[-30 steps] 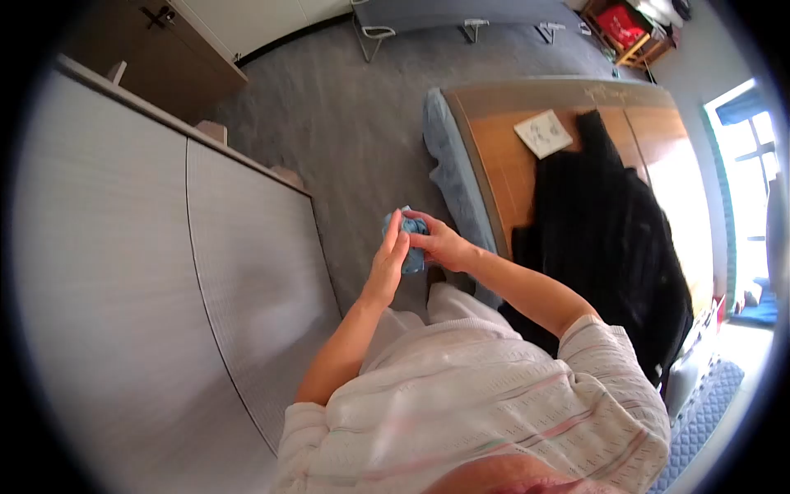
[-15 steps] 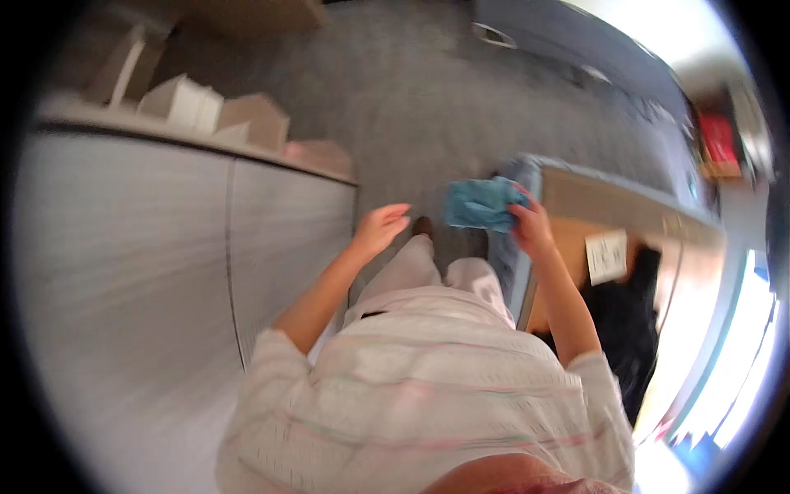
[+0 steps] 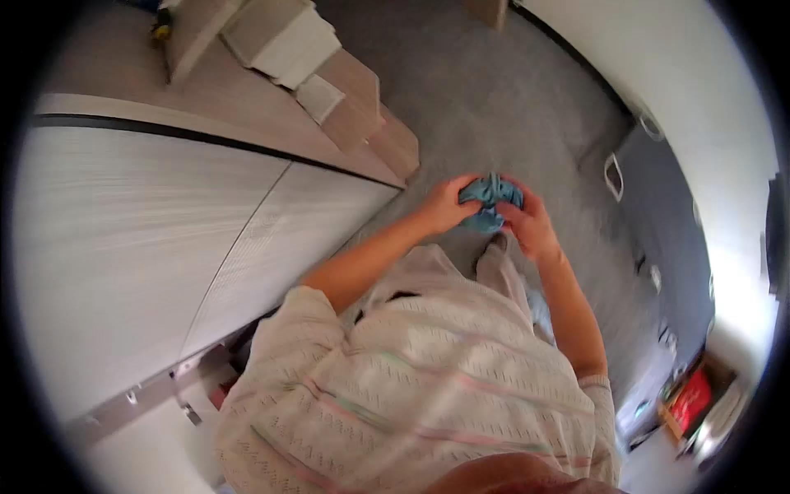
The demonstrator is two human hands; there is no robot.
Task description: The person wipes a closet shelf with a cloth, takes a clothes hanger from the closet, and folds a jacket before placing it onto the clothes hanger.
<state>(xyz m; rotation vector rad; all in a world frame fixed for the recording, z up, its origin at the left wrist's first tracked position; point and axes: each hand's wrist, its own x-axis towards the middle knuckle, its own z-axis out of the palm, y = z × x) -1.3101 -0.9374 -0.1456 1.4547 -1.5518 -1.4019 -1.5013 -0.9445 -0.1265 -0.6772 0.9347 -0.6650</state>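
A blue cloth [image 3: 491, 193], folded and bunched up, is held out in front of my body above the floor. My left hand [image 3: 449, 205] grips its left side, with the thumb on the near face. On the other side, my right hand [image 3: 532, 224] has its fingers closed round the cloth's right part. Some of the fingertips are hidden behind the fabric.
A tall pale cabinet [image 3: 156, 222] stands on my left, with a wooden ledge and white boxes [image 3: 298, 51] beyond its top. Grey floor [image 3: 485, 107] runs ahead. A dark grey panel [image 3: 658, 193] and a red item in a box [image 3: 690, 401] are on the right.
My left hand has moved right and taken hold of the cloth, which was in my right hand alone. The cloth is more bunched. My body and view have turned, and the desk at right has left view.
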